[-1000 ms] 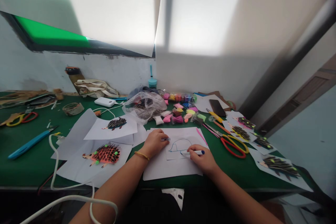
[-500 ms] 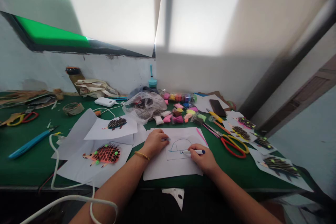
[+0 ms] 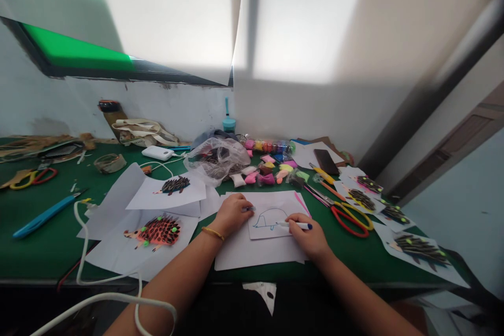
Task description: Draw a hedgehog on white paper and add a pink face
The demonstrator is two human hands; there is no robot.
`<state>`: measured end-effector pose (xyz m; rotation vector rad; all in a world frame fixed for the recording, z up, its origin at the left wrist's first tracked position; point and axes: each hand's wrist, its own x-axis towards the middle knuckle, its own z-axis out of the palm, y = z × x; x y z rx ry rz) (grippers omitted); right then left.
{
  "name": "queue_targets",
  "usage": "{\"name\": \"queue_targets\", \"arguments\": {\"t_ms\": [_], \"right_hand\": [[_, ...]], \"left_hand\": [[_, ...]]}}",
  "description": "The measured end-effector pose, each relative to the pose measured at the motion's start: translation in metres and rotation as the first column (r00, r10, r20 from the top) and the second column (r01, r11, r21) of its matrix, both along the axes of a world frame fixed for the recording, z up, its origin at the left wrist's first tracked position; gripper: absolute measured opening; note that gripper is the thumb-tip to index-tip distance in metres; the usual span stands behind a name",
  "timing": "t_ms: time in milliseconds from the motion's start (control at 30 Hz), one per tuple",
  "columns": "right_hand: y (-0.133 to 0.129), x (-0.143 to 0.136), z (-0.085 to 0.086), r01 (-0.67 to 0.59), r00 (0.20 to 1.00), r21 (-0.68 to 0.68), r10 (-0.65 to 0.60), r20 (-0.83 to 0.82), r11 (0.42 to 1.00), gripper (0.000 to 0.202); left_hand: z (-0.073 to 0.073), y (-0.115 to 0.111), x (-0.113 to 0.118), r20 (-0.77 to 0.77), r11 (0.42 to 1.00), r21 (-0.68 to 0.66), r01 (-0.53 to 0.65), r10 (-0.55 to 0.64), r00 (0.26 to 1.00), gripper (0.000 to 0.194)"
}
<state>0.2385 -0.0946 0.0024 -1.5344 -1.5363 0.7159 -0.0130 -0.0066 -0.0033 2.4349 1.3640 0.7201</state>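
Observation:
My right hand (image 3: 307, 234) is closed around a white marker (image 3: 293, 225) with a blue end, its tip on a small white sheet (image 3: 263, 233). A blue outline of an animal with a pointed snout, rounded back and a small leg shows on that sheet. My left hand (image 3: 233, 213) rests at the sheet's left side, fingers closed on a small pale object (image 3: 248, 209) that I cannot make out clearly. Under the small sheet lie larger white papers (image 3: 236, 252). A pink strip (image 3: 302, 203) lies along their upper right edge.
Red and yellow scissors (image 3: 350, 219) lie right of the papers, near hedgehog pictures (image 3: 419, 252). More hedgehog pictures (image 3: 157, 231) and a white cable (image 3: 81, 252) are at left. Behind are clay packets (image 3: 265, 178), a plastic bag (image 3: 216, 160) and a phone (image 3: 326, 161).
My right hand and the marker have shifted slightly right and up on the sheet. The blue outline has a little more line at the leg. My left hand stays in place.

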Motion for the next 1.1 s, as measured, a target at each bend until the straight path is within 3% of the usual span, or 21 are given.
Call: {"name": "queue_targets", "arguments": {"t_ms": [200,1100], "right_hand": [[0.001,0.014,0.003,0.087,0.996,-0.009,-0.087,0.004,0.996,0.026],[0.002,0.009,0.006,0.051,0.998,-0.067,-0.048,0.047,0.996,0.027]], "left_hand": [[0.001,0.0,0.0,-0.012,1.0,-0.011,-0.002,0.001,1.0,0.018],[0.005,-0.002,0.001,-0.013,1.0,-0.017,-0.006,0.005,1.0,0.017]]}}
